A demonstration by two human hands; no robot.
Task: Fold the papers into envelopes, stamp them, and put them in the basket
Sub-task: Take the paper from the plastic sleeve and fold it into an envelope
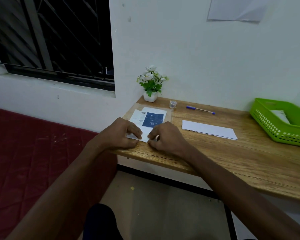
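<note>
A: Where is the paper being worked on?

B: A small white folded paper (144, 137) is seen at the near left corner of the wooden table (232, 158), lying flat on its top. It is pinched at its left end by the curled fingers of the left hand (121, 134) and at its right end by the curled fingers of the right hand (164, 137). Much of it is hidden under the two hands, so its folds cannot be made out.

A: What is found just beside it?

B: Just behind the hands, a clear plastic sleeve (169, 112) holding a white and dark blue printed sheet (152, 118) is laid on the table. To the right, apart from the hands, a long white folded sheet (209, 129) is lying flat.

A: And farther out?

B: A green basket (274, 132) is placed at the right end of the table, with something white inside it. A blue pen (200, 110) and a small roll of clear tape (173, 104) are seen nearer the wall, and a white pot of white flowers (151, 84) is set in the far left corner. A red mattress (33, 153) is visible to the left of the table.
</note>
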